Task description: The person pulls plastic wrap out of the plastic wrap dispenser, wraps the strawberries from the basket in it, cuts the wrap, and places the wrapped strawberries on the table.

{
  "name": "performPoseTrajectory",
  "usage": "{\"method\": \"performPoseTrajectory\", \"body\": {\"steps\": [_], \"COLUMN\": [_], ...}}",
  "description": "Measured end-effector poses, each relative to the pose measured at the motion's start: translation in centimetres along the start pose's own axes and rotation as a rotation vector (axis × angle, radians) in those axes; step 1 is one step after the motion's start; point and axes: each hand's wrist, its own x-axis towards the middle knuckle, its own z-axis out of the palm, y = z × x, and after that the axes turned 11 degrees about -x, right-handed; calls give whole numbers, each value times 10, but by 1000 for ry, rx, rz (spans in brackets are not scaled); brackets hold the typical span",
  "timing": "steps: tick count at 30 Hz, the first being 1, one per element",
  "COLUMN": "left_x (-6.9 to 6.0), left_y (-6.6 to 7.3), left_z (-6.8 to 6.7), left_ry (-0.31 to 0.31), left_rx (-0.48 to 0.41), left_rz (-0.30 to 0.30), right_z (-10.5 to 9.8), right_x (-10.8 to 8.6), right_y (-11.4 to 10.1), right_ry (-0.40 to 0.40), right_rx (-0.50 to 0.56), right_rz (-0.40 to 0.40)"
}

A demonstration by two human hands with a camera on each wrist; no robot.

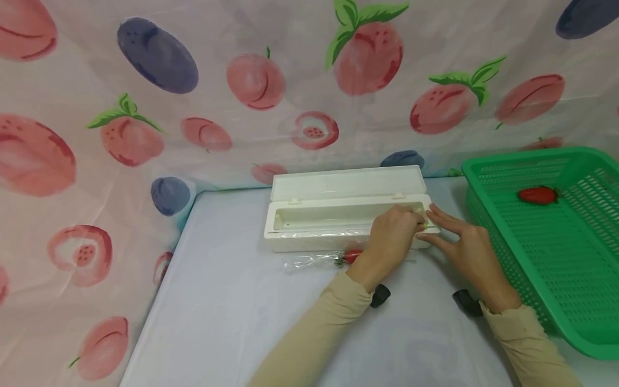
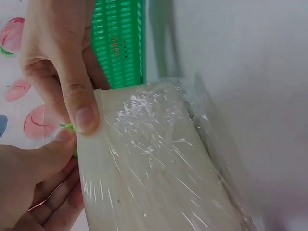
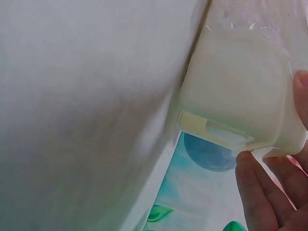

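Note:
A long white box [image 1: 319, 242] lies with its hinged lid [image 1: 348, 184] raised; clear film [image 2: 154, 120] hangs over its front. At the box's right end my left hand [image 1: 394, 236] pinches a small green piece [image 2: 70, 126], mostly hidden by the fingers. My right hand [image 1: 466, 250] grips the same end, its thumb on the box in the left wrist view and its fingers [image 3: 257, 187] against the end in the right wrist view. Just in front of the box, partly behind my left wrist, lies a red item [image 1: 352, 256] with green leaves, beside crumpled clear film [image 1: 309, 261].
A green perforated basket [image 1: 503, 252] stands at the right, close to my right hand, with one red item [image 1: 538, 195] inside. White cloth [image 1: 217, 301] covers the table. Fruit-patterned cloth [image 1: 203, 177] hangs behind and to the left.

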Motion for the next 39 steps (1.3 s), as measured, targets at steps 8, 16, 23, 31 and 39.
{"method": "performPoseTrajectory", "body": {"steps": [8, 16, 23, 31, 39], "left_x": [-6, -11, -13, -24, -38], "left_y": [-4, -7, -9, -24, -41], "left_z": [-2, -2, -5, -16, -26], "left_ry": [-37, -43, -27, -4, -15], "left_rx": [27, 132, 204, 139, 101], "left_rz": [20, 85, 133, 81, 33], "right_z": [1, 2, 2, -3, -4], "right_x": [-1, -3, -2, 1, 1], "right_y": [-1, -3, -5, -4, -1], "right_ry": [5, 27, 22, 8, -4], "right_rx": [13, 19, 5, 16, 12], "right_rz": [-11, -36, -18, 2, 3]}}
